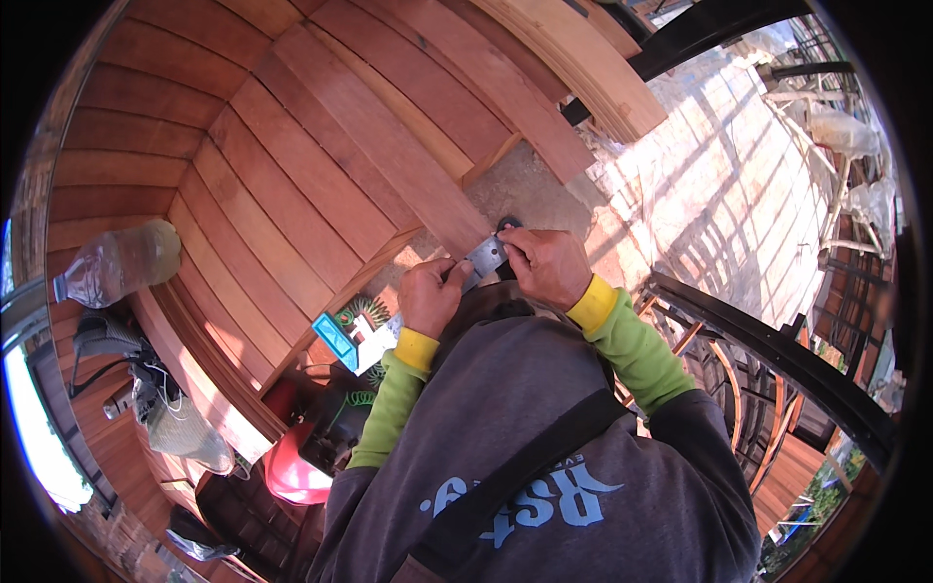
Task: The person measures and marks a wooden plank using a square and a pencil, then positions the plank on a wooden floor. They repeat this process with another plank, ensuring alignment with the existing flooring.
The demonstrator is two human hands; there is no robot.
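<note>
A silvery flat metal rule (489, 255) lies across the near end of a long reddish wooden plank (389, 146). My left hand (431, 297) is closed on the rule, thumb and fingers pinching its edge at the plank's left side. My right hand (552, 269) is closed at the rule's other end, fingertips pressed to it. A small dark round thing (508, 224) shows beside the right fingertips; its kind is unclear. Left of my left wrist is a teal-edged rectangular piece (335, 340) next to a bright white flat part; whether they join the rule is hidden.
Reddish boards (272, 185) form a panelled surface ahead, with stacked planks (583, 68) beyond. A plastic bottle (121, 262) stands on the left. A green coiled hose (362, 398) and a red rounded object (296, 466) are below left. A black metal bar (768, 350) runs along the right.
</note>
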